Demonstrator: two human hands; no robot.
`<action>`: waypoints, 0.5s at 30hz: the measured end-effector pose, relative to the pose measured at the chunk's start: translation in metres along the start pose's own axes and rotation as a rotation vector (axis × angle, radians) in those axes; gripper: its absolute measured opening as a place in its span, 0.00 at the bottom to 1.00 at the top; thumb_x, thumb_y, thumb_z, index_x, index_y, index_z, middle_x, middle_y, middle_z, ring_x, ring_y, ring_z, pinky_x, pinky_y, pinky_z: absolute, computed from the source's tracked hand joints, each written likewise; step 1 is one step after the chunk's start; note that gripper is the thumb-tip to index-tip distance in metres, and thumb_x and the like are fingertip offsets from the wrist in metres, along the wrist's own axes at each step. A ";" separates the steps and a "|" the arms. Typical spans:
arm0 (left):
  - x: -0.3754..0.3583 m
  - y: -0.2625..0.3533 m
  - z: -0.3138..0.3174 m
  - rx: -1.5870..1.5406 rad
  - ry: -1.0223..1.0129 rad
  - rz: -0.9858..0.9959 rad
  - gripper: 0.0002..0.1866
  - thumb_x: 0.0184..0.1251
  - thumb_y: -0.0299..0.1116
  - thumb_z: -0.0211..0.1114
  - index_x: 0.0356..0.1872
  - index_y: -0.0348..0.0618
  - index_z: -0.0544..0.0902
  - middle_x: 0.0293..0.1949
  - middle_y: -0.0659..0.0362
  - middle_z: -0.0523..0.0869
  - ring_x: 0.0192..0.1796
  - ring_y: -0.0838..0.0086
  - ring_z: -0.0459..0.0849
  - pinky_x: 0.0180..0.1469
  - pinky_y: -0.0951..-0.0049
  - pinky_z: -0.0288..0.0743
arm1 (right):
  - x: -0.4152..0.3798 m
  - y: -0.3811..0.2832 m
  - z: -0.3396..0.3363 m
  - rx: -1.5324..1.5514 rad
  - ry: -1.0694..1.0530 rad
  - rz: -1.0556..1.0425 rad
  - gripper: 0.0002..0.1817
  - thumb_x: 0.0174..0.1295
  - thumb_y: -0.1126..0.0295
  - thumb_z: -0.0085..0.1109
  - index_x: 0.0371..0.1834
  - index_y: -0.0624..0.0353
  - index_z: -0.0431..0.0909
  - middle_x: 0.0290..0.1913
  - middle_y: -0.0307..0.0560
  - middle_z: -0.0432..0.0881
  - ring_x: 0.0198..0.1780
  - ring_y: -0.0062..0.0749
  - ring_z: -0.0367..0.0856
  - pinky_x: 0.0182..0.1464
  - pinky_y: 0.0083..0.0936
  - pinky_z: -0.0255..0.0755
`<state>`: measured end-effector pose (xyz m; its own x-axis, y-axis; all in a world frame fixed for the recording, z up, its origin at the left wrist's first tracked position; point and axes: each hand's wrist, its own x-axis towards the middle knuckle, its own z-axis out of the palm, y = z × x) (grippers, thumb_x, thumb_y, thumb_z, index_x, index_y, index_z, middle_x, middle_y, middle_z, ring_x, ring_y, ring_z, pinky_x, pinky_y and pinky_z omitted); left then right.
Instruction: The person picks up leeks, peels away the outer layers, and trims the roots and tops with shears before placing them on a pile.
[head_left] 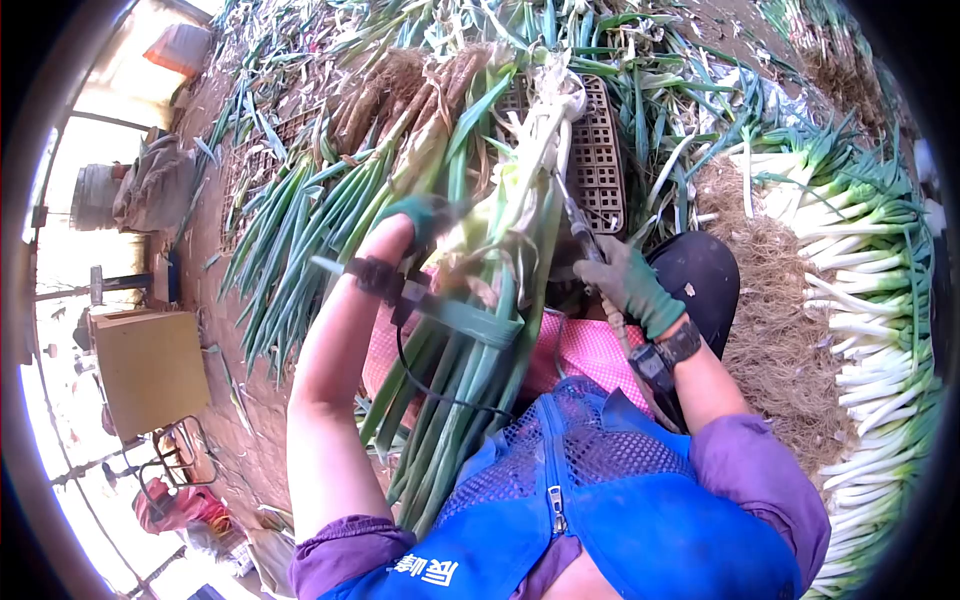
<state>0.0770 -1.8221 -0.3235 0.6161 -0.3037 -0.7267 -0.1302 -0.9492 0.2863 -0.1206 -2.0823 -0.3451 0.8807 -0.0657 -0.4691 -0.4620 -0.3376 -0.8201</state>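
Observation:
A bunch of long green onions (480, 310) lies across my lap, leaves toward me and white stalks (535, 140) pointing away. My left hand (425, 218), in a green glove, grips the bunch near where the stalks turn pale. My right hand (630, 285), also in a green glove, holds a small knife (578, 222) whose blade touches the stalks on their right side. Both wrists carry black bands. I wear a blue mesh vest (600, 500) over purple sleeves.
A dark plastic crate (598, 160) lies beyond the bunch. Trimmed white green onions (870, 300) are stacked in a row at right beside a heap of cut roots (775, 330). Untrimmed onions (300, 220) cover the ground at left. A cardboard box (150, 370) stands far left.

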 end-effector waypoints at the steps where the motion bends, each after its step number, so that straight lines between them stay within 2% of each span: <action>1: 0.038 -0.042 -0.002 -0.073 0.171 0.170 0.32 0.67 0.63 0.54 0.59 0.48 0.82 0.57 0.47 0.84 0.57 0.57 0.84 0.62 0.60 0.74 | -0.007 -0.005 0.001 0.021 0.001 0.015 0.22 0.56 0.57 0.62 0.48 0.63 0.78 0.27 0.45 0.79 0.30 0.33 0.79 0.37 0.32 0.75; 2: 0.051 -0.056 -0.006 0.045 0.442 -0.018 0.34 0.62 0.62 0.59 0.63 0.49 0.78 0.61 0.47 0.81 0.62 0.53 0.80 0.63 0.58 0.73 | -0.009 -0.005 0.003 0.024 0.001 0.000 0.24 0.56 0.58 0.63 0.52 0.63 0.77 0.29 0.46 0.80 0.31 0.33 0.80 0.39 0.31 0.75; 3: 0.062 -0.073 -0.006 0.195 0.602 -0.121 0.37 0.58 0.62 0.62 0.65 0.51 0.75 0.64 0.48 0.78 0.66 0.52 0.76 0.65 0.57 0.72 | -0.008 0.004 0.007 0.017 0.024 -0.024 0.25 0.57 0.59 0.63 0.54 0.63 0.77 0.30 0.46 0.80 0.32 0.33 0.80 0.40 0.31 0.75; 4: 0.076 -0.086 -0.004 0.138 0.591 -0.248 0.37 0.56 0.59 0.66 0.65 0.51 0.75 0.67 0.48 0.75 0.69 0.52 0.72 0.66 0.57 0.71 | -0.003 0.021 0.013 0.009 0.046 -0.048 0.25 0.57 0.60 0.63 0.55 0.63 0.77 0.30 0.46 0.80 0.33 0.33 0.80 0.41 0.31 0.76; 7: 0.085 -0.109 0.004 0.249 0.409 -0.339 0.36 0.55 0.53 0.69 0.65 0.51 0.75 0.65 0.48 0.77 0.66 0.53 0.76 0.66 0.57 0.71 | 0.007 0.033 0.022 0.006 0.060 -0.090 0.27 0.56 0.60 0.64 0.57 0.63 0.76 0.33 0.48 0.81 0.36 0.34 0.80 0.44 0.32 0.76; 8: 0.086 -0.109 0.005 0.108 0.431 -0.322 0.33 0.53 0.48 0.71 0.62 0.51 0.78 0.62 0.47 0.80 0.63 0.54 0.79 0.64 0.57 0.73 | 0.009 0.029 0.024 0.000 0.065 -0.112 0.27 0.56 0.60 0.64 0.57 0.63 0.76 0.34 0.49 0.81 0.37 0.34 0.80 0.45 0.32 0.76; 9: 0.084 -0.112 0.005 0.131 0.441 -0.251 0.28 0.52 0.49 0.70 0.55 0.49 0.82 0.60 0.47 0.81 0.60 0.54 0.81 0.61 0.56 0.75 | 0.007 0.025 0.028 -0.003 0.063 -0.131 0.28 0.55 0.60 0.65 0.57 0.63 0.76 0.35 0.49 0.81 0.37 0.34 0.80 0.45 0.32 0.76; 11: 0.079 -0.112 -0.001 0.091 0.471 -0.227 0.25 0.51 0.49 0.70 0.50 0.50 0.85 0.59 0.47 0.81 0.59 0.53 0.81 0.59 0.55 0.76 | 0.011 0.023 0.028 -0.034 0.056 -0.099 0.27 0.55 0.60 0.65 0.56 0.64 0.76 0.37 0.49 0.82 0.39 0.34 0.80 0.46 0.31 0.75; 13: 0.062 -0.113 -0.003 0.255 0.635 -0.186 0.25 0.49 0.48 0.72 0.49 0.50 0.86 0.53 0.47 0.85 0.54 0.52 0.83 0.58 0.54 0.75 | 0.015 0.034 0.032 -0.065 0.088 -0.115 0.27 0.56 0.59 0.65 0.56 0.64 0.76 0.36 0.48 0.81 0.38 0.33 0.80 0.46 0.31 0.75; 14: 0.051 -0.115 -0.007 0.224 0.682 -0.144 0.26 0.49 0.48 0.71 0.50 0.50 0.86 0.49 0.47 0.87 0.53 0.50 0.83 0.58 0.54 0.75 | 0.013 0.034 0.033 -0.039 0.085 -0.129 0.27 0.56 0.59 0.65 0.55 0.64 0.76 0.35 0.48 0.81 0.37 0.33 0.79 0.45 0.31 0.75; 15: 0.062 -0.138 -0.010 0.154 0.694 -0.116 0.25 0.50 0.45 0.70 0.51 0.47 0.86 0.46 0.49 0.88 0.49 0.55 0.86 0.54 0.59 0.77 | 0.011 0.032 0.032 -0.013 0.085 -0.146 0.26 0.56 0.58 0.65 0.54 0.64 0.76 0.33 0.48 0.80 0.36 0.33 0.79 0.44 0.31 0.75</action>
<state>0.1410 -1.7096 -0.4018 0.9776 -0.1265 -0.1684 -0.1103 -0.9886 0.1026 -0.1292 -2.0638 -0.3867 0.9442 -0.0942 -0.3156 -0.3279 -0.3614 -0.8729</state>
